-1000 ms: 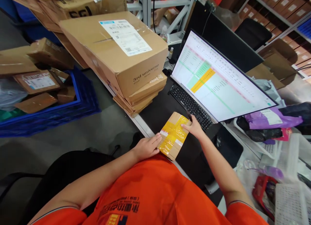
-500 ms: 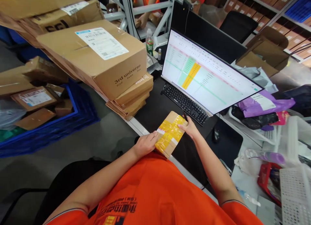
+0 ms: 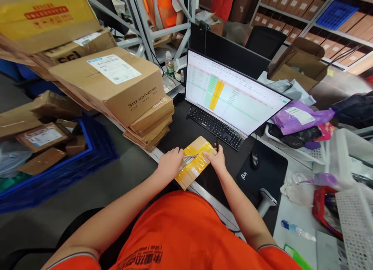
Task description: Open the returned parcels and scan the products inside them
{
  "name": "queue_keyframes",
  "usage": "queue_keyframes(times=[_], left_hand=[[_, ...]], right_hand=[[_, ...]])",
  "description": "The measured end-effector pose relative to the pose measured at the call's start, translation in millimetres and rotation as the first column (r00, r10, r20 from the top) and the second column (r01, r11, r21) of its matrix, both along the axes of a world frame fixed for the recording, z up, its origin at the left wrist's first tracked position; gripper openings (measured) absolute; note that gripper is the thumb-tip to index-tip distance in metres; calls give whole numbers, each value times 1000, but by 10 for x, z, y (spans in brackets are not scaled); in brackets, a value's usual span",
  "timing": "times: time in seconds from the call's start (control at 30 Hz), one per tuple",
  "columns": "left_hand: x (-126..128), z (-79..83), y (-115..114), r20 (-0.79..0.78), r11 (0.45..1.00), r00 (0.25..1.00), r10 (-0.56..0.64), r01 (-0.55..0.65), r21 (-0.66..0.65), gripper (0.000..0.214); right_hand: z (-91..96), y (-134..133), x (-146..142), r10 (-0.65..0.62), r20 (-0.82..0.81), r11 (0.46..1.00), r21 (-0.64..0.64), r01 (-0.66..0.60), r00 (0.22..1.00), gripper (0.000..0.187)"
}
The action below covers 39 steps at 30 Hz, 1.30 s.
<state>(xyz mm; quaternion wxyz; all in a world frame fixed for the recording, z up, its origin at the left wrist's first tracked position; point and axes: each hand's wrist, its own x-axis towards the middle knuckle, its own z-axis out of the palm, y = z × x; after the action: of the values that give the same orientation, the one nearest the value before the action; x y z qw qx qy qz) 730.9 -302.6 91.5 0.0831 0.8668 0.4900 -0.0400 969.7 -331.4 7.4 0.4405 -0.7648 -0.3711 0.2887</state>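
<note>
Two hands are on the package in my one head view, just below the middle of the frame. My left hand closes over its left side; my right hand grips the right side, thumb on top, with a slim dark tool pointing up from the fingers. I cannot tell whether that is a blade or a pen.

If it is a blade, a slip could nick my fingers, since it sits close to them. Pulling unevenly might tear the card suddenly, and with the package across the front edge of the desk, something loose inside could drop out.

The package looks flat and brown, crossed by shiny, wrinkled yellow tape. A ragged gap runs across it from my left fingers; its contents are unclear.
</note>
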Motion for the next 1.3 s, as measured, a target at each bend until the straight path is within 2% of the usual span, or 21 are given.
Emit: queue_keyframes(times=[0.1,0.23,0.37,0.53,0.63,0.7,0.83,0.9,0.97,1.03,1.13,1.23,1.3], left_hand=[[325,58,72,-65,999,998,-25,22,-38,37],[586,-6,195,-40,990,991,-130,127,-62,37],[522,-37,288,0,950,958,-285,283,-131,30],[378,33,410,122,868,904,-410,427,-251,24],[399,65,555,212,826,893,-397,448,-342,23],[411,55,707,254,793,901,-353,432,-429,31],[384,-43,1053,295,702,923,-248,381,-602,56],[389,-123,1190,294,693,931,-215,358,-626,59],[424,-201,1282,268,740,945,-189,316,-593,56],[476,-244,1318,236,829,959,-154,256,-497,49],[537,-182,1207,220,941,972,-84,150,-303,50],[539,-20,804,248,992,964,-97,113,-52,59],[506,46,396,272,969,936,-223,182,169,48]], right_hand=[[20,-98,-98,-43,87,999,24,41,995,88],[44,-383,-217,-96,175,994,60,87,980,82],[86,-673,-328,-74,163,997,47,67,984,76],[102,-954,-453,3,102,1000,14,-4,995,75],[43,-1032,-450,2,19,999,39,-2,1000,74],[-19,-1056,-418,-4,-26,999,48,5,1000,76],[-155,-1111,-351,16,-101,1000,9,-15,995,79],[-200,-1133,-325,-1,-124,1000,-15,0,992,81],[-211,-1140,-285,8,-165,1000,-11,-10,986,81],[-187,-1139,-213,81,-235,997,13,-80,969,71],[-109,-1147,-36,193,-265,981,41,-189,945,55],[-26,-1182,190,212,-157,977,14,-212,965,45],[22,-1209,341,228,-58,973,-19,-229,972,40]])
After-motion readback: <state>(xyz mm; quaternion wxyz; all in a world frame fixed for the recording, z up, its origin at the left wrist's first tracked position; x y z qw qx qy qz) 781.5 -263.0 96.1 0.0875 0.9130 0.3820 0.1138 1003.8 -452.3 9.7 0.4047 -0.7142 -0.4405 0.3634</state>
